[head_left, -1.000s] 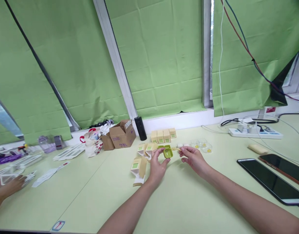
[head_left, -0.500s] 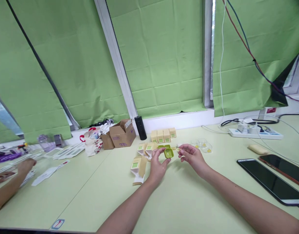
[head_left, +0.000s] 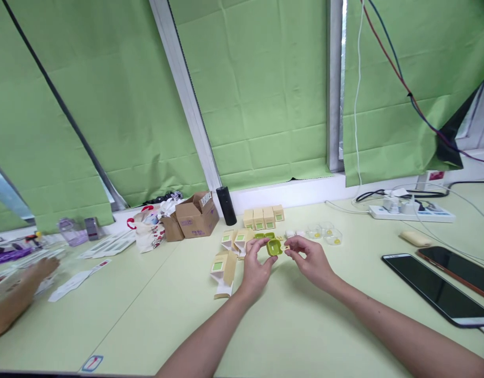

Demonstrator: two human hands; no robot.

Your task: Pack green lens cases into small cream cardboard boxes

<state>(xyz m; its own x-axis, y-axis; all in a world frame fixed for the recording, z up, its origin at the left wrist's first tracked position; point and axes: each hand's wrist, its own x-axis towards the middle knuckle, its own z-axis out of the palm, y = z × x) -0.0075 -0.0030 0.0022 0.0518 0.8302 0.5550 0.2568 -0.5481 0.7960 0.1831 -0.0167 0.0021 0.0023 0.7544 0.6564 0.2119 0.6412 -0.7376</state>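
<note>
My left hand grips a small green open case between thumb and fingers, held just above the pale green table. My right hand pinches a small yellow piece at the case's right edge. Behind the hands stands a row of small beige boxes with green labels. More such boxes, opened, lie to the left of my left hand. Clear round lids with yellow dots lie to the right.
Two phones lie at the right, with a power strip and cables behind them. A brown carton, a black cylinder and a printed bag stand at the back. Another person's hand works among packaging at far left.
My right hand has moved left, bringing the small yellow piece up against the green case. The other person's hand at far left has shifted over the packaging.
</note>
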